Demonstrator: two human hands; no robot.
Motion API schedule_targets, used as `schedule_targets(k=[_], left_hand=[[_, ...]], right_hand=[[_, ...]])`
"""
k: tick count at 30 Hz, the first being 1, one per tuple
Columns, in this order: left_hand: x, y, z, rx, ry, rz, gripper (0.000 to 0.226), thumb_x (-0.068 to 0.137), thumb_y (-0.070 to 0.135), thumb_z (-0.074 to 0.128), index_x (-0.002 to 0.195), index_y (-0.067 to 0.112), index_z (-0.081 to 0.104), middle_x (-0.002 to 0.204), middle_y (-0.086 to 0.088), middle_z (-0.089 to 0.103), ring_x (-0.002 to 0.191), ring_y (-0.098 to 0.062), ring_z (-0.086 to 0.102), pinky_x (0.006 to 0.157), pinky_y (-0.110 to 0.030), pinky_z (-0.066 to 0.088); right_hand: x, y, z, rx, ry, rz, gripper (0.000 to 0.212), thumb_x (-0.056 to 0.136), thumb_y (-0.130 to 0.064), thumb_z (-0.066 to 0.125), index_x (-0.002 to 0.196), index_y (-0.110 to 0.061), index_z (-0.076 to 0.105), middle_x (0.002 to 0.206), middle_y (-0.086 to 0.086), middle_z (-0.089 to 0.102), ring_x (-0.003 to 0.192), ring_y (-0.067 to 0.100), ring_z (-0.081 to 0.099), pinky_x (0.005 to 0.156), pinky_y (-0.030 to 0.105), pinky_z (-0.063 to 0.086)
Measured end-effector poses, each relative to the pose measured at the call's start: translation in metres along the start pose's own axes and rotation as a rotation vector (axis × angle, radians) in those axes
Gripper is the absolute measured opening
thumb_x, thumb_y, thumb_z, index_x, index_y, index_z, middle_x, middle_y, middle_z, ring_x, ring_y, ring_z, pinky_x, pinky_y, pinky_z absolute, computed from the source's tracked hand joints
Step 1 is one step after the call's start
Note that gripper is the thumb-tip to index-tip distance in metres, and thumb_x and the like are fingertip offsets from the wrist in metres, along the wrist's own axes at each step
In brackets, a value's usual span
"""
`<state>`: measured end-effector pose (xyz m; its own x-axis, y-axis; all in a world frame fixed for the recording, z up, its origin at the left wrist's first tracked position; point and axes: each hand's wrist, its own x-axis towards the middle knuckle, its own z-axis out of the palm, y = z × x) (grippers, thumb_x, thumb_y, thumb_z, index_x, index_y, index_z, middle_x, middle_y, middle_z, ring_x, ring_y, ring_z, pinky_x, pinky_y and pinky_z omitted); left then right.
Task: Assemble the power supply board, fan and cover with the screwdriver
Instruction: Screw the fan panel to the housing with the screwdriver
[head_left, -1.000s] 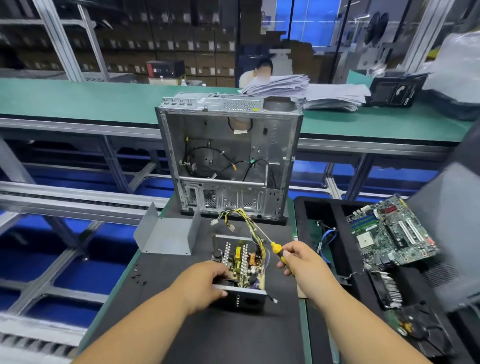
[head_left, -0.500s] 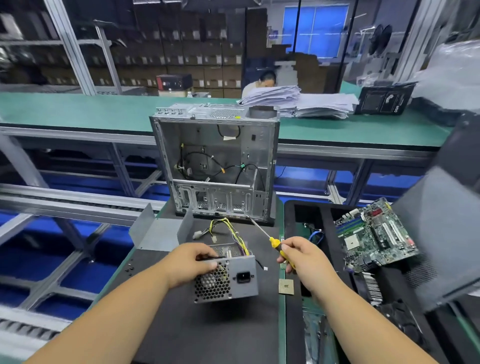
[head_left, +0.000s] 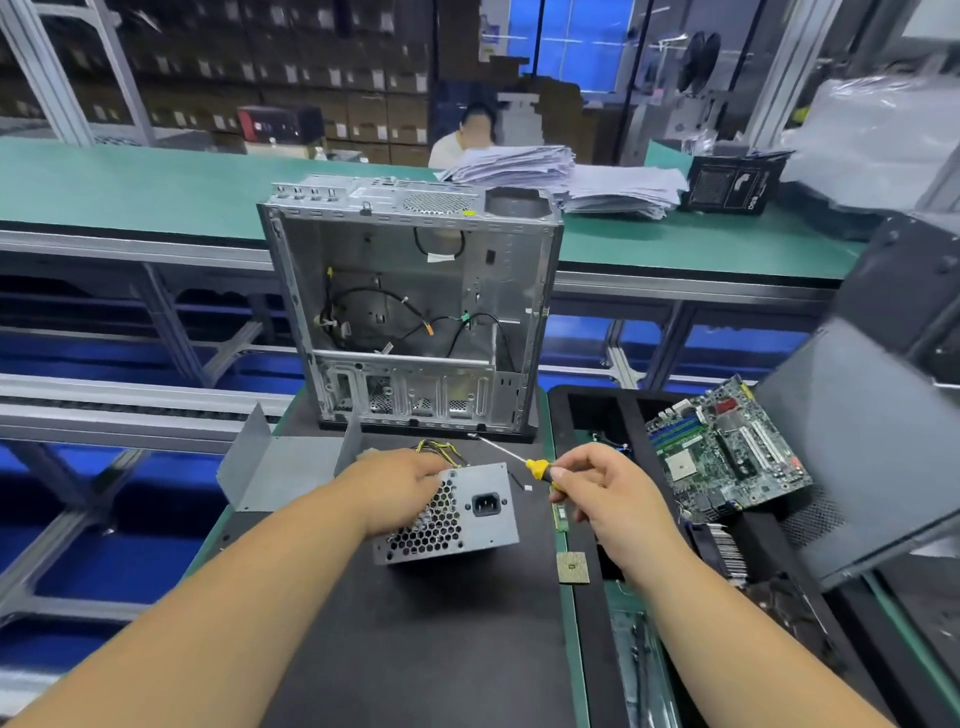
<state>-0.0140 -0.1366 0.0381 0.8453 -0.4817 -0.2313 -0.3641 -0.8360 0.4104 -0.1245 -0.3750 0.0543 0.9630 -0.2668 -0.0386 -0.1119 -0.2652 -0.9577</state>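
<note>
I'm clamping my left hand over the grey metal power supply box on the black surface, my right hand pinching the yellow-handled screwdriver

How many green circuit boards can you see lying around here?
1 clear one: the large board lying tilted in the black tray right of the hands. A narrow green strip by the tray's left edge may be a second; others could be hidden deeper in the tray.
</note>
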Motion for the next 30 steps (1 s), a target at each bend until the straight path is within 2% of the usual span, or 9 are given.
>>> schedule_targets(k=[2,5,8,11,14,17,23,27,30], left_hand=[[0.000,-0.003,-0.002,0.009,-0.005,0.039,0.035,0.097,0.052,0.035,0.124,0.043,0.054,0.118,0.009,0.063,0.113,-0.019,0.051,0.094,-0.033,0.035],[0.002,-0.001,-0.005,0.013,-0.024,0.029,0.032,0.094,0.048,0.046,0.125,0.045,0.053,0.114,0.011,0.062,0.102,-0.016,0.049,0.083,-0.030,0.030],[0.004,0.005,-0.012,0.049,-0.139,0.015,0.035,0.096,0.043,0.046,0.131,0.047,0.047,0.122,0.009,0.061,0.094,-0.013,0.048,0.084,-0.027,0.037],[0.006,0.011,-0.019,0.114,-0.253,0.017,0.040,0.099,0.042,0.043,0.138,0.047,0.040,0.134,0.005,0.055,0.109,-0.020,0.053,0.097,-0.033,0.043],[0.005,0.014,-0.021,0.131,-0.309,0.032,0.040,0.100,0.038,0.043,0.140,0.044,0.039,0.138,0.004,0.054,0.117,-0.021,0.054,0.101,-0.034,0.041],[0.003,0.015,-0.022,0.127,-0.322,0.035,0.040,0.101,0.038,0.043,0.141,0.043,0.039,0.139,0.005,0.053,0.119,-0.021,0.053,0.102,-0.034,0.039],[0.004,0.017,-0.024,0.147,-0.298,0.004,0.041,0.100,0.037,0.046,0.139,0.046,0.041,0.139,0.008,0.052,0.124,-0.020,0.050,0.108,-0.040,0.036],[0.007,0.028,-0.026,0.251,-0.356,0.036,0.042,0.101,0.028,0.044,0.142,0.035,0.040,0.140,0.001,0.052,0.122,-0.023,0.050,0.094,-0.031,0.038],[0.008,0.034,-0.028,0.335,-0.402,0.045,0.039,0.102,0.027,0.041,0.141,0.028,0.038,0.139,-0.004,0.052,0.119,-0.026,0.050,0.087,-0.032,0.036]], right_hand=[[0.000,-0.003,0.004,-0.013,0.013,-0.007,0.007,0.088,-0.025,0.067,0.082,-0.029,0.067,0.075,0.000,0.074,0.067,0.009,0.063,0.063,0.027,0.045],[0.001,-0.007,0.008,-0.041,0.022,-0.017,0.002,0.084,-0.033,0.066,0.084,-0.032,0.067,0.076,0.000,0.074,0.068,0.011,0.063,0.065,0.030,0.048],[0.002,-0.011,0.011,-0.059,0.030,-0.024,0.014,0.076,-0.044,0.064,0.085,-0.033,0.067,0.076,-0.001,0.074,0.067,0.012,0.061,0.064,0.031,0.049],[0.001,-0.014,0.013,-0.058,0.046,-0.037,0.017,0.074,-0.046,0.063,0.085,-0.033,0.067,0.076,-0.001,0.074,0.077,0.021,0.067,0.067,0.034,0.050],[-0.001,-0.016,0.015,-0.058,0.054,-0.042,0.012,0.077,-0.041,0.064,0.084,-0.033,0.067,0.075,-0.001,0.074,0.072,0.016,0.065,0.067,0.033,0.050],[-0.002,-0.015,0.017,-0.048,0.049,-0.037,0.003,0.085,-0.031,0.065,0.084,-0.032,0.067,0.075,0.000,0.074,0.068,0.011,0.061,0.065,0.031,0.048],[-0.005,-0.014,0.020,-0.034,0.051,-0.004,0.014,0.090,-0.022,0.065,0.080,-0.032,0.066,0.076,0.001,0.074,0.069,0.008,0.063,0.065,0.029,0.047],[-0.008,-0.014,0.017,-0.035,0.060,-0.013,0.014,0.090,-0.022,0.065,0.080,-0.033,0.066,0.077,0.001,0.074,0.077,0.012,0.067,0.067,0.030,0.049],[-0.009,-0.015,0.014,-0.041,0.065,-0.016,0.015,0.090,-0.023,0.065,0.080,-0.034,0.066,0.077,0.000,0.073,0.078,0.015,0.067,0.067,0.032,0.049]])
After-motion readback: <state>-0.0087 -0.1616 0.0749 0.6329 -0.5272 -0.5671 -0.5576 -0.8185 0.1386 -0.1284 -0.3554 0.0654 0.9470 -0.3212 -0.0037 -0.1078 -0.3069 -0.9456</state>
